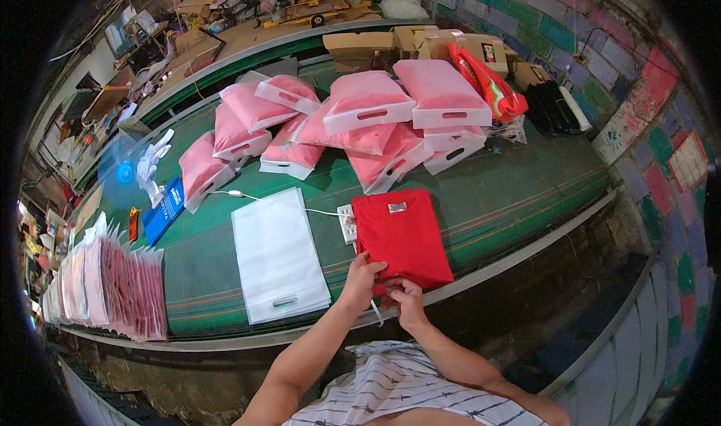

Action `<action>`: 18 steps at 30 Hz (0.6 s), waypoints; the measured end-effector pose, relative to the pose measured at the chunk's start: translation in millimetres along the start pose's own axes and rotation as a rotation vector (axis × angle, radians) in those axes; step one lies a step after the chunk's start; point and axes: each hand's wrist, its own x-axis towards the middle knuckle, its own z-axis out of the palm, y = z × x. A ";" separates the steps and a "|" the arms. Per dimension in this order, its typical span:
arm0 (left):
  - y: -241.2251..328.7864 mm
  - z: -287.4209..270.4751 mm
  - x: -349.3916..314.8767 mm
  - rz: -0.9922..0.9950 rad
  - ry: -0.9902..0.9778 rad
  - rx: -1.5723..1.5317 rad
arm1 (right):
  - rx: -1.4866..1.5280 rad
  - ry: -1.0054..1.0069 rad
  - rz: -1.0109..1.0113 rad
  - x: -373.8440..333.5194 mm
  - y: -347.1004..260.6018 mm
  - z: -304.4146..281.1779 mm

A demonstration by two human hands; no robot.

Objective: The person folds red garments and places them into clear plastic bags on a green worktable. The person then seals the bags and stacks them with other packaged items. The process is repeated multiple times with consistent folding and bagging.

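Note:
A folded red T-shirt (402, 234) lies on the green table top near its front edge, with a small pale label near its far edge. At its near left corner, my left hand (363, 277) has its fingers closed on the cloth. Just right of it, my right hand (404, 297) is curled round the shirt's near edge, its fingertips partly hidden. A white power strip (346, 223) with a cable sits against the shirt's left side. Left of that lie flat white bags (276, 249), the top one with a handle slot toward me.
Filled white-and-pink bags (368, 99) are heaped at the far side. A stack of pinkish packs (120, 287) stands at the left, near a blue packet (163, 212) and white gloves (152, 163). Cardboard boxes (353, 53) and an orange-red bag (492, 88) stand at the back.

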 end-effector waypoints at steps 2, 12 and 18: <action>3.9 5.2 -1.0 0.057 -0.061 -0.080 | 0.001 -0.011 0.190 4.5 1.1 -8.7; 30.4 -47.1 -70.6 -0.087 -0.237 -0.234 | 0.514 -0.231 0.065 40.2 -46.9 -33.1; 11.0 -66.2 -88.5 -0.158 -0.024 -0.712 | 0.606 0.030 -0.052 80.3 -13.8 -61.3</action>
